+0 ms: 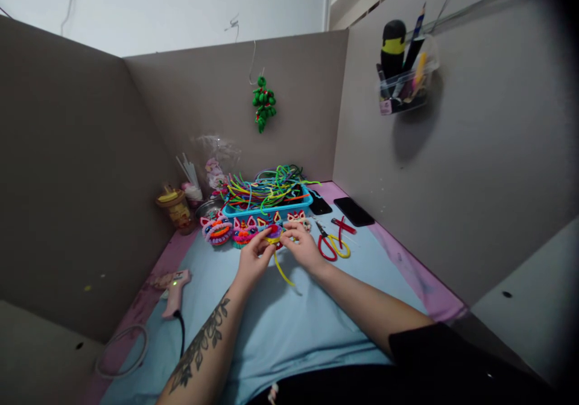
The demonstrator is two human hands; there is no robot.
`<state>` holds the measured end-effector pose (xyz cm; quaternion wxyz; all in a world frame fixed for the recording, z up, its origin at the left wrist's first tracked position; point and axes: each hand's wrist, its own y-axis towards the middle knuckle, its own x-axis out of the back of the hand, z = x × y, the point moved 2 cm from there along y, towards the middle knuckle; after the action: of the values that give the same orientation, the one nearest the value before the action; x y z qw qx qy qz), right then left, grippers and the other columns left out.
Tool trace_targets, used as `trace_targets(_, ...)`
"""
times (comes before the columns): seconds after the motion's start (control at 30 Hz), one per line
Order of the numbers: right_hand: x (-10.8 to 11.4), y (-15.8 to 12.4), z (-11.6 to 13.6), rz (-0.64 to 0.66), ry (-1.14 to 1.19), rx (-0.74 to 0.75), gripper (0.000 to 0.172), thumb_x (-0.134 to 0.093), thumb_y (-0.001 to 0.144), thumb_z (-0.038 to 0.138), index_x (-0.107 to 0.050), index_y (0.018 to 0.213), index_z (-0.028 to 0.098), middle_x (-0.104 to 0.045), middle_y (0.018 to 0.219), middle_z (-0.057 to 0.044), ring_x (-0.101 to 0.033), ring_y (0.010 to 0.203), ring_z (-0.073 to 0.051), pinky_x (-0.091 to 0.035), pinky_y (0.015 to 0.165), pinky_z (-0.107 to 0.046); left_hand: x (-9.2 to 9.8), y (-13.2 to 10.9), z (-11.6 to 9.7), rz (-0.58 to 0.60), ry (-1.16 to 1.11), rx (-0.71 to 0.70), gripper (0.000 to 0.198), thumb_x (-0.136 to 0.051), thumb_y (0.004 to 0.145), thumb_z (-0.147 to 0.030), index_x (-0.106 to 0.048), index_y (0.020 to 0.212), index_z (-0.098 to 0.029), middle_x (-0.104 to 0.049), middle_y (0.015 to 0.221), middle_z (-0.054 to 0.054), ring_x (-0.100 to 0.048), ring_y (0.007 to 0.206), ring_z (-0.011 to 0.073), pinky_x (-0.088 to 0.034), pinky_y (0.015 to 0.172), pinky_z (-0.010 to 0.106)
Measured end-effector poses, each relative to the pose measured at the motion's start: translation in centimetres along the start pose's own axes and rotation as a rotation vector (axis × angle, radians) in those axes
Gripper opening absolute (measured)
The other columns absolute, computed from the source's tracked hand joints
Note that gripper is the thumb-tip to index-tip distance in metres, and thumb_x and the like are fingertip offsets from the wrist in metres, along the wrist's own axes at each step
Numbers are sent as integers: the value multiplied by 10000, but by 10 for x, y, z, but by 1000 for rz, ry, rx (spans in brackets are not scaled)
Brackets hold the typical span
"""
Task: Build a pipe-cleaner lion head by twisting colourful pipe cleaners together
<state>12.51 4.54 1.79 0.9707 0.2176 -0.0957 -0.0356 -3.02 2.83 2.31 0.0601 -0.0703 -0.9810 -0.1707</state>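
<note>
Between my two hands is a small round craft piece (pixel 274 234) in purple, red and yellow. My left hand (pixel 256 256) pinches its left side, and the fingers of my right hand (pixel 302 245) close on its right side. A yellow pipe cleaner (pixel 284 272) hangs from it toward the cloth. Just behind my hands, several colourful fuzzy animal heads stand in a row, among them a lilac one (pixel 217 230) and a pink one (pixel 245 231). My hands partly cover the others.
Behind the heads sits a blue basket (pixel 269 210) of pipe cleaners. Scissors (pixel 333 248) and phones (pixel 354 212) lie on the right. A pink glue gun (pixel 176 293) with its cord and a lidded cup (pixel 176 210) are on the left. Partitions surround the table.
</note>
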Motion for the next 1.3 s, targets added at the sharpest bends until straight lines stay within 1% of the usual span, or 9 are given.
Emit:
trace_targets(0.13,-1,-2,1,-6,20,-32,150,-603,752,313,-645,681,188,-519,1090,-71,-486,1079,-207,-318,987,-367,-1,0,-1,14,26,-8,521,-626,755,-322,-516,1236,-157,-666,834,59,-630,797,186,-496,781,303)
trace_targets(0.23,-2,-3,1,-4,38,-37,160,-597,753,322,-635,678,186,-513,1100,-70,-483,1083,-205,-324,982,-358,-2,0,-1,2,37,-11,522,-633,747,-328,-526,1230,-163,-677,862,68,-635,787,185,-504,759,299)
trace_targets(0.43,-7,-4,-6,-43,71,-59,181,-586,756,339,-643,693,179,-514,1082,-76,-500,1050,-209,-356,945,-350,-2,-1,1,-94,143,-73,390,-623,753,-343,-625,1109,-182,-693,947,77,-653,805,193,-522,754,303)
trace_targets(0.53,-9,-6,-6,-33,77,-77,175,-586,752,325,-637,681,173,-508,1069,-73,-515,1020,-195,-375,917,-332,0,-2,2,-143,200,-92,326,-612,759,-354,-670,1031,-182,-704,936,71,-662,791,197,-533,746,309)
trace_targets(0.7,-11,-9,-2,-12,66,-67,172,-580,755,306,-644,679,167,-513,1053,-66,-513,1027,-188,-348,949,-321,3,-2,2,-183,222,-72,299,-596,768,-369,-690,977,-176,-717,855,59,-669,729,188,-550,692,309)
trace_targets(0.9,-10,-10,1,-19,61,-59,167,-569,763,300,-642,688,170,-512,1049,-62,-510,1029,-187,-341,959,-322,0,-1,-2,-202,97,1,306,-592,764,-385,-691,949,-162,-715,839,66,-671,723,189,-545,620,275)
trace_targets(1.07,-9,-11,3,-37,6,-54,158,-567,763,286,-636,682,169,-503,1055,-70,-502,1034,-190,-355,943,-321,-4,1,1,-127,-21,58,392,-654,715,-363,-660,1043,-148,-714,885,81,-666,756,191,-541,670,288)
trace_targets(1.23,-8,-10,4,-19,-25,-28,149,-569,763,281,-637,681,178,-503,1060,-72,-494,1043,-199,-383,905,-324,-3,3,6,-125,-86,139,346,-706,662,-347,-703,937,-138,-718,870,88,-662,738,188,-539,691,298)
trace_targets(1.3,-7,-9,4,-28,-29,-8,121,-584,753,269,-641,692,181,-505,1050,-68,-493,1045,-199,-368,927,-332,-3,4,6,-142,-129,161,352,-722,642,-346,-707,925,-138,-719,855,87,-664,732,189,-540,694,302)
